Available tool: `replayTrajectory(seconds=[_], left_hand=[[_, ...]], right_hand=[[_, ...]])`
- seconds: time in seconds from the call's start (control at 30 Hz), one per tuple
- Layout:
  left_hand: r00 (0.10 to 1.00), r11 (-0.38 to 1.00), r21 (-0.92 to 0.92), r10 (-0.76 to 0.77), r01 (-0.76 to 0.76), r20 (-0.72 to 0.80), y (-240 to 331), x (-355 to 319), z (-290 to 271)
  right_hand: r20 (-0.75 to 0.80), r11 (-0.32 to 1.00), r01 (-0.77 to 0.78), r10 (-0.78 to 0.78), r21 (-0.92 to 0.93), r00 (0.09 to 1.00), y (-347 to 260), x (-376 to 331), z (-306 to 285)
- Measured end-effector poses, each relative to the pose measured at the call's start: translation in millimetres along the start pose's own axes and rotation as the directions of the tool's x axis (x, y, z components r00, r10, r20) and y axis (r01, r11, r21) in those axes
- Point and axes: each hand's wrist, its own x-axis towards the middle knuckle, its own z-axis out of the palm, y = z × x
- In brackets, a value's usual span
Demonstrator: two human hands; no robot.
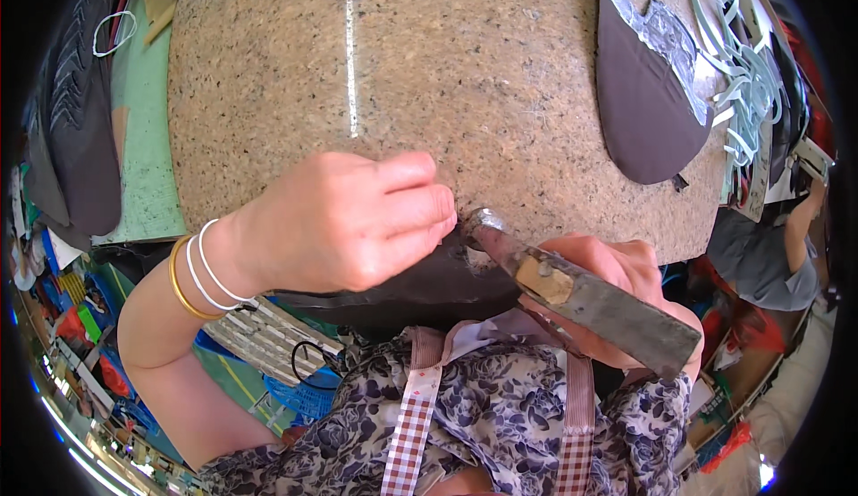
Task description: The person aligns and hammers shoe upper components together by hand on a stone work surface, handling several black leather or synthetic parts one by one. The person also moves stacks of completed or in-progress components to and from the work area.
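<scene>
Grey steel hammer point(621, 317), right hand point(614, 265) gripping, slants across the speckled tan tabletop's point(474, 76) near edge. Left hand point(353, 219), just beside, curls; contents unclear.

No legible txt/nos. Hammer point(617, 319): no lettering made out. Slab point(500, 58): one white stripe, not readable as txt. Dark piece point(88, 152), far L: pale zigzags, no letters discernible. Strap point(422, 384): tiny red marks, too sm. to read. Bkgd clutter both sides: sm./blurred, any labels illegible.
</scene>
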Motion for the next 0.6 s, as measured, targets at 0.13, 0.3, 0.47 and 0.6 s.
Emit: replayTrajectory(seconds=[0.13,0.3,0.47,0.6], left_hand=[[0.99,0.986,-0.087,-0.142,0.142,0.011,2.4,-1.6,-0.2],[0.957,0.946,-0.148,-0.282,0.289,0.069,11.1,-7.9,-2.7],[0.952,0.952,-0.097,-0.297,0.289,-0.075,15.4,-13.0,0.8],[0.95,0.943,-0.138,-0.311,0.303,-0.038,15.6,-16.1,-1.4]], right_hand=[[0.111,0.999,-0.002,0.007,-0.04,0.994,0.6,6.3,5.1],[0.123,0.999,0.029,-0.025,-0.035,0.992,0.7,8.0,7.0],[0.188,0.979,-0.026,0.065,-0.204,0.98,-13.3,18.2,1.8],[0.143,0.961,-0.057,0.098,-0.269,0.985,-15.8,18.7,-0.1]])
